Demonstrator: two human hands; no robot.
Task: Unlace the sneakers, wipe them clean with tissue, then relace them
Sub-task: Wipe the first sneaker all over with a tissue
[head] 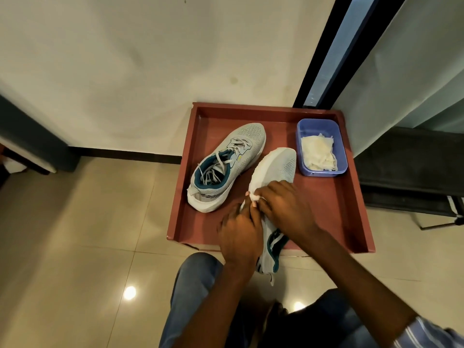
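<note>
Two grey-white sneakers with teal lining are on a reddish tray (334, 217). The left sneaker (226, 167) lies flat with loose laces partly tucked into its opening. The right sneaker (276, 169) is tilted up, its heel overhanging the tray's front edge. My left hand (238, 234) grips this sneaker at its middle. My right hand (283, 204) pinches a small wad of white tissue (253, 196) against the sneaker's upper. The hands hide the lace area of the right sneaker.
A blue plastic tub (341, 146) with several white tissues stands at the tray's back right. The tray rests on a tiled floor against a white wall. My knees in jeans (195, 285) are below the tray. A dark step lies to the right.
</note>
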